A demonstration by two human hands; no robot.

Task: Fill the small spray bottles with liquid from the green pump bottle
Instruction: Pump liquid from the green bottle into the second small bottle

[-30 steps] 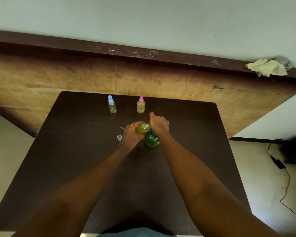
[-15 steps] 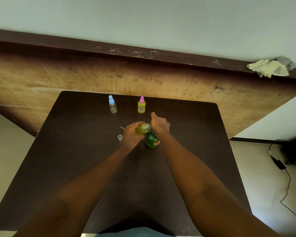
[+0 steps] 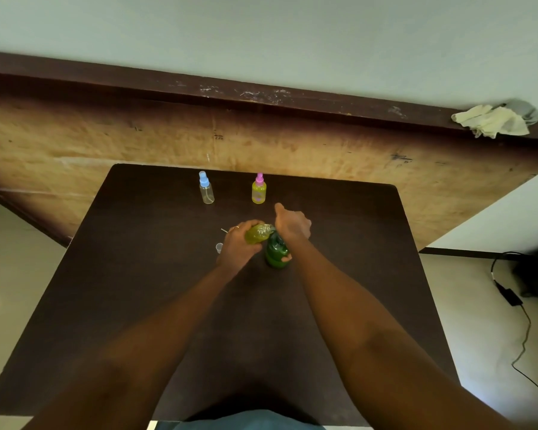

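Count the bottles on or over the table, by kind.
Spray bottles: 3 (blue-cap bottle, pink-cap bottle, held bottle in the left hand)
Pump bottles: 1 (green bottle)
Total: 4

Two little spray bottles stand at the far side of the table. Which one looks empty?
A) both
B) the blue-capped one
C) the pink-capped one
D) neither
B: the blue-capped spray bottle looks clear right through, while the pink-capped spray bottle shows yellow liquid inside.
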